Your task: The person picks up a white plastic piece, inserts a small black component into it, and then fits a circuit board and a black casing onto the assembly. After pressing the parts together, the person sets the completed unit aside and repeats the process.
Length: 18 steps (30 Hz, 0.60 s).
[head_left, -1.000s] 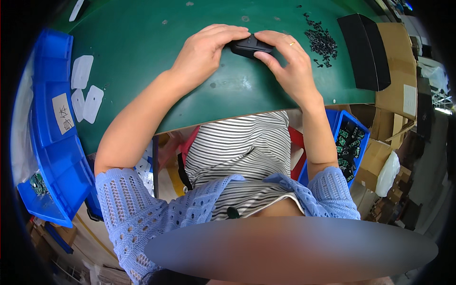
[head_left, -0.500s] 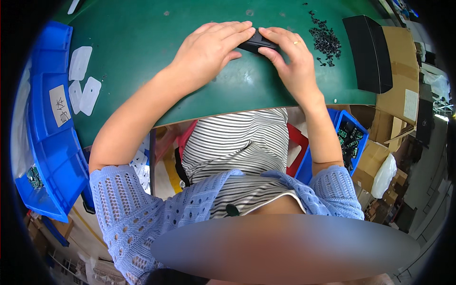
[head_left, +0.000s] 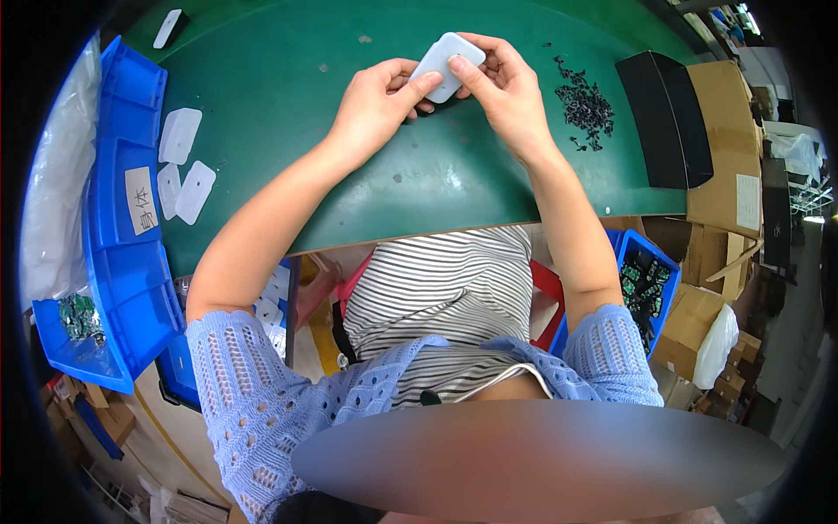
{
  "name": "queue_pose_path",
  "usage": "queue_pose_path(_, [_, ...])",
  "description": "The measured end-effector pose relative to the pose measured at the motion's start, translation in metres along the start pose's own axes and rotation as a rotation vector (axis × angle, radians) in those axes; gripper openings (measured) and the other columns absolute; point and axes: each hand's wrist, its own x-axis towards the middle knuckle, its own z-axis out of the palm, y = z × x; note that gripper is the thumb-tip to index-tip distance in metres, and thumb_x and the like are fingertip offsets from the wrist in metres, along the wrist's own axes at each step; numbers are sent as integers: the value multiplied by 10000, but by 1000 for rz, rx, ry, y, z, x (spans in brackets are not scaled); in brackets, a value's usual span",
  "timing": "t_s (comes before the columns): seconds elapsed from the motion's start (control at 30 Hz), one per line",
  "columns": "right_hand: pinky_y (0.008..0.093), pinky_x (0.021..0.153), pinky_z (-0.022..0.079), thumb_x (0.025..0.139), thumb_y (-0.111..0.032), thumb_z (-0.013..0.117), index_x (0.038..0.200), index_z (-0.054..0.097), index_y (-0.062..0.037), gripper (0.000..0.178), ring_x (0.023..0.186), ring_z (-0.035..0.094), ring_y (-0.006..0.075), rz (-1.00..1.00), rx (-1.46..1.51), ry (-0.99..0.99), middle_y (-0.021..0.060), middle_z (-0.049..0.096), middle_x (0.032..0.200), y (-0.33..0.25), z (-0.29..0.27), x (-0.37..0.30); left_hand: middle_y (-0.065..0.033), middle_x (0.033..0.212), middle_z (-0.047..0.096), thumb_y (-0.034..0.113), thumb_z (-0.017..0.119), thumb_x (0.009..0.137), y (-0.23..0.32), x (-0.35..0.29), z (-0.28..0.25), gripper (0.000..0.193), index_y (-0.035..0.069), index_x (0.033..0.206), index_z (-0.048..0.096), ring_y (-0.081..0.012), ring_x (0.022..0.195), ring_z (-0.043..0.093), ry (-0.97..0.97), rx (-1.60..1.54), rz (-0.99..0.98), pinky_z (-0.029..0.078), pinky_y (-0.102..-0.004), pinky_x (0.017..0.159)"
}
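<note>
Head view. Both hands were raised over the far middle of the green tabletop, gripping one white casing between them. The casing was a rounded rectangle, tilted, pale face up; whether it touched the surface below could not be told.

Left hand: closed on the near left edge of the casing, thumb laid over its face, other fingers curled underneath and partly hidden. Right hand: closed on the right side, thumb tip pressed to the face near its centre, fingers bent behind the far edge.

Toward the left side of the tabletop lay three white panels, two of them touching, beside a row of blue bins. Green circuit boards sat in the nearest bin. A white-and-black piece rested at the far left corner.

On the right, a loose heap of small black parts lay well apart from the right hand, near a black box. A cardboard carton stood just beyond that box.
</note>
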Motion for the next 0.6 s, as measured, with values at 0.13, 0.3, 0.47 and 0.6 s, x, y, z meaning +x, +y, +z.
queue_pose_path(0.13, [217, 638, 466, 796, -214, 657, 1079, 518, 12, 388, 728, 539, 89, -78, -21, 35, 47, 573, 824, 3, 4, 12, -69, 756, 635, 293, 609, 829, 8, 6, -2, 389, -52, 1004, 567, -85, 665, 575, 7, -25, -6, 437, -213, 588])
queue_pose_path(0.3, [240, 650, 466, 812, -243, 641, 1071, 519, 14, 384, 737, 549, 117, -92, 195, 172, 68, 580, 837, 21, 3, 27, -21, 738, 598, 258, 573, 857, 13, 44, -9, 292, -10, 972, 591, -57, 637, 502, -2, 46, -47, 408, -188, 615])
queue_pose_path(0.47, [241, 665, 458, 850, -155, 572, 1043, 575, -32, 229, 764, 547, 102, -216, -334, 409, 49, 596, 912, 32, -40, 39, -108, 731, 609, 170, 513, 861, 2, 131, -46, 229, -31, 970, 534, -121, 547, 557, -334, -516, 352, 433, -233, 470])
queue_pose_path(0.6, [335, 773, 444, 736, -124, 638, 894, 645, -105, 159, 868, 523, 222, -133, -789, 689, 38, 587, 922, 38, -85, 48, -78, 644, 606, 183, 466, 899, -14, 205, -74, 220, -10, 889, 571, -89, 444, 493, 274, 196, -35, 377, -214, 385])
